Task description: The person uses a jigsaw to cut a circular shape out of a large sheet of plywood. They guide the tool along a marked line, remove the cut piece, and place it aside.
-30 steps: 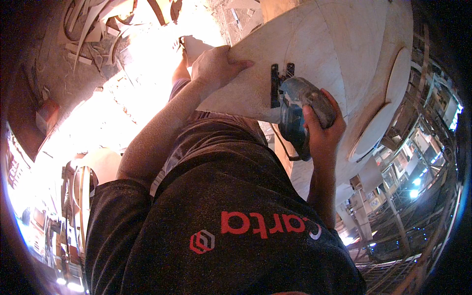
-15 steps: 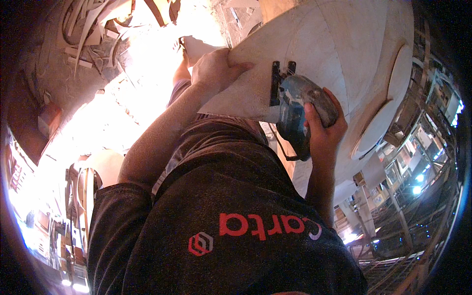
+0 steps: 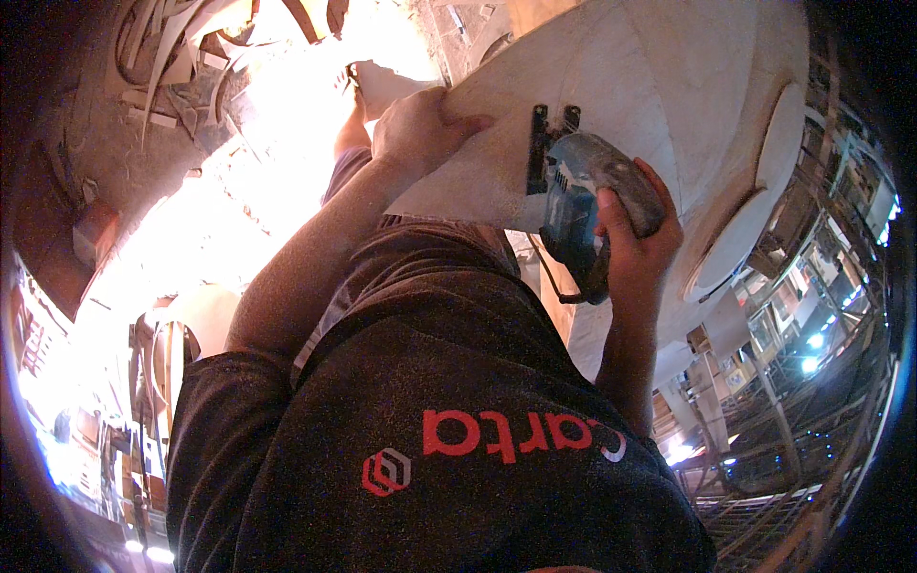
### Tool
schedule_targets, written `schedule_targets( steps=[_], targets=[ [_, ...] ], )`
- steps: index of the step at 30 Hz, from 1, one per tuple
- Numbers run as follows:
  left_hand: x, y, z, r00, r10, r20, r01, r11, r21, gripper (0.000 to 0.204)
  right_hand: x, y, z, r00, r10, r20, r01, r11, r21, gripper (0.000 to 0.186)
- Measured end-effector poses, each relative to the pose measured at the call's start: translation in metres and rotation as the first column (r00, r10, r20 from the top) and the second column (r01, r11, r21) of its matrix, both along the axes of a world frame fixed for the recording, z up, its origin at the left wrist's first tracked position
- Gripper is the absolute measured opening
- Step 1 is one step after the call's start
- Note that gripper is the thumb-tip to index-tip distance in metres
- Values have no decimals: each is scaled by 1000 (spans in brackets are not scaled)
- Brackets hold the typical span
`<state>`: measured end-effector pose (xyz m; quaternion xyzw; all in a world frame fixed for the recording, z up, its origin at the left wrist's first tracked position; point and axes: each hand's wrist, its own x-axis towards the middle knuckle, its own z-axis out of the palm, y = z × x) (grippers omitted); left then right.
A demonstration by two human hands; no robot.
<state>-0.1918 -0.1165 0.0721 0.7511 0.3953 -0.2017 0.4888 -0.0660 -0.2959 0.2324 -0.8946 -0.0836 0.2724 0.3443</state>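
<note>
A large pale wooden sheet [image 3: 621,76] with faint curved lines spreads across the upper right. My left hand [image 3: 420,134] grips the sheet's left edge, thumb on its face. My right hand [image 3: 638,224] is closed around a dusty blue-grey jigsaw [image 3: 573,234], whose black base plate [image 3: 538,148] rests on the sheet; the blade is hidden. A black cord loops below the tool. Smaller rounded pale pieces [image 3: 716,253] lie on the sheet's right side.
Curved wood offcuts [image 3: 172,48] litter the floor [image 3: 162,162] at upper left, partly lost in bright glare. My bare foot [image 3: 351,100] shows beyond my left hand. Pale pieces [image 3: 201,315] stand at lower left; cluttered framing [image 3: 812,401] fills the right rim.
The jigsaw and my right hand have moved slightly upward on the sheet, farther from my body. My left hand stays at the edge in much the same position.
</note>
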Motion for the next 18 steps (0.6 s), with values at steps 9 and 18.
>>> schedule_targets(
  steps=[9, 18],
  targets=[
    [-5, -7, -13, 998, 19, 67, -22, 999, 43, 75, 5, 2, -1, 999, 21, 27, -21, 1000, -10, 52],
    [-2, -3, -1, 999, 45, 13, -44, 998, -44, 68, 6, 9, 1, 1000, -20, 7, 20, 1000, -11, 54]
  ],
)
